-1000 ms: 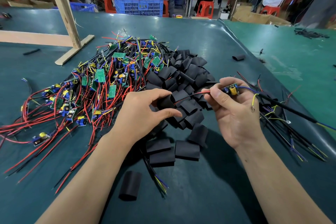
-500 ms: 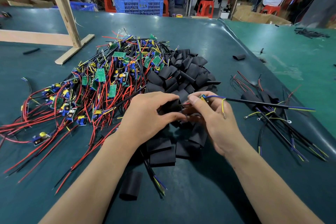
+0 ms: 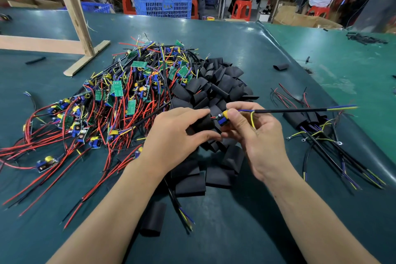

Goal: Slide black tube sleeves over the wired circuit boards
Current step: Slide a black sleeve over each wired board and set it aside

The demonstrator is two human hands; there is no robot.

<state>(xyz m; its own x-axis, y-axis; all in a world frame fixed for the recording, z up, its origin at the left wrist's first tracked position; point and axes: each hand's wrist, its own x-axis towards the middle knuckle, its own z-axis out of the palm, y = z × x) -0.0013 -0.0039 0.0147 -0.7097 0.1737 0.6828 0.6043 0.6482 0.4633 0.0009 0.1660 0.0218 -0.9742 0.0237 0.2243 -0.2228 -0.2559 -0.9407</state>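
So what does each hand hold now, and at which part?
The left hand grips a black sleeve around its body. The right hand pinches a small circuit board at its end, near the black cable.

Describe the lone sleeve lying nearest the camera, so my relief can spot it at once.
Start at the big heap of black tube sleeves mid-table, then come straight toward the camera between the two forearms. The lone sleeve lies flat on the green mat, left of a loose cable end. Unlike its neighbours, it touches no other sleeve.

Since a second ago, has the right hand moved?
Yes. The right hand with its board shifted left, closing on the left hand, judged against the sleeve pile.
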